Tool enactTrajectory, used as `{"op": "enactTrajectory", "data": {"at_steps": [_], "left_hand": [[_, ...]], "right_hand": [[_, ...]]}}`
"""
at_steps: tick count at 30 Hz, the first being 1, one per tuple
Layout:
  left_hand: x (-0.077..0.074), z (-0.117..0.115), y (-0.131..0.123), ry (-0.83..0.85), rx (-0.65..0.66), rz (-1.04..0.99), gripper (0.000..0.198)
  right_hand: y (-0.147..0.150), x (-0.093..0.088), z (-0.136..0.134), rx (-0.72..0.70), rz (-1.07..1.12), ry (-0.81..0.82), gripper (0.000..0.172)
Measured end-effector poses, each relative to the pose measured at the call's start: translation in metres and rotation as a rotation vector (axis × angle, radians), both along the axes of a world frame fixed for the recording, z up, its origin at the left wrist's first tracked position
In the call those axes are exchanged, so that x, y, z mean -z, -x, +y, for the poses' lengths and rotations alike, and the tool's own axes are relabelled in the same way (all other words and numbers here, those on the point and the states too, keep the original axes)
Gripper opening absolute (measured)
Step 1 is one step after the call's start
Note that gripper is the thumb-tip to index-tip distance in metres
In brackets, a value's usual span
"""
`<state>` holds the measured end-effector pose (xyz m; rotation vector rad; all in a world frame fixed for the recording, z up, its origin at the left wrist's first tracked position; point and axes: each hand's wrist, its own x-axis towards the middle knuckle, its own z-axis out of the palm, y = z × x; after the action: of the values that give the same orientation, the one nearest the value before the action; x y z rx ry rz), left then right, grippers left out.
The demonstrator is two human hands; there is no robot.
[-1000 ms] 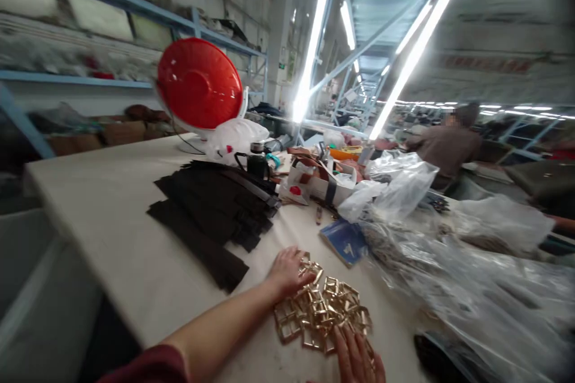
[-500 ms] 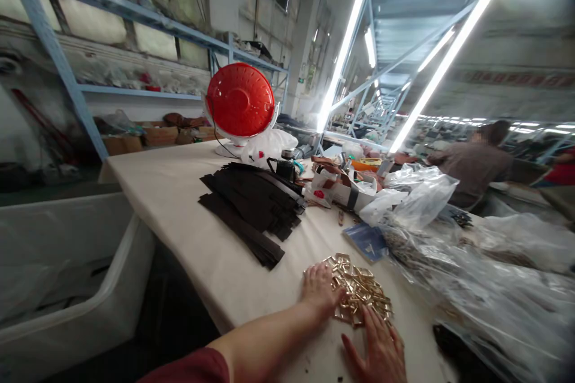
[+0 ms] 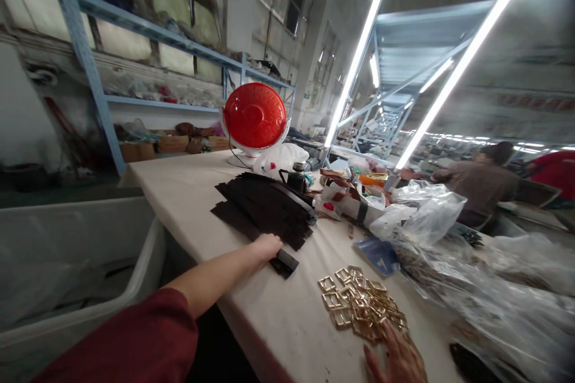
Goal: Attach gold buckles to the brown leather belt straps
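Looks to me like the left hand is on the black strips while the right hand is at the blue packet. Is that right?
Not quite: the right hand is at the near edge of the gold buckles, not at the blue packet, as the head view shows. The left hand is indeed on the black strips.

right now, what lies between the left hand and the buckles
In the head view, the near ends of the black strips stick out past the left hand, then pale tabletop runs to the buckles.
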<state>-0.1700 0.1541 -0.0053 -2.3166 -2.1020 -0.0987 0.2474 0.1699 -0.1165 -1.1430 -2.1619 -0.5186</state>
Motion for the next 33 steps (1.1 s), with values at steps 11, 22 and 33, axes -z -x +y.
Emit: {"op": "enactTrajectory", "data": {"at_steps": [11,22,33], "left_hand": [[0.035,-0.071,-0.100,-0.135,0.308,0.023,0.006],[0.048,-0.119,-0.189,-0.201,0.479,-0.267,0.035],[0.049,-0.092,-0.197,-0.196,0.465,-0.311,0.030]], "right_hand": [[0.025,-0.030,-0.087,-0.014,0.384,0.422,0.045],[0.059,-0.049,-0.136,-0.006,0.689,0.774,0.029],[-0.048,-0.076,-0.126,0.356,0.487,0.619,0.022]]}}
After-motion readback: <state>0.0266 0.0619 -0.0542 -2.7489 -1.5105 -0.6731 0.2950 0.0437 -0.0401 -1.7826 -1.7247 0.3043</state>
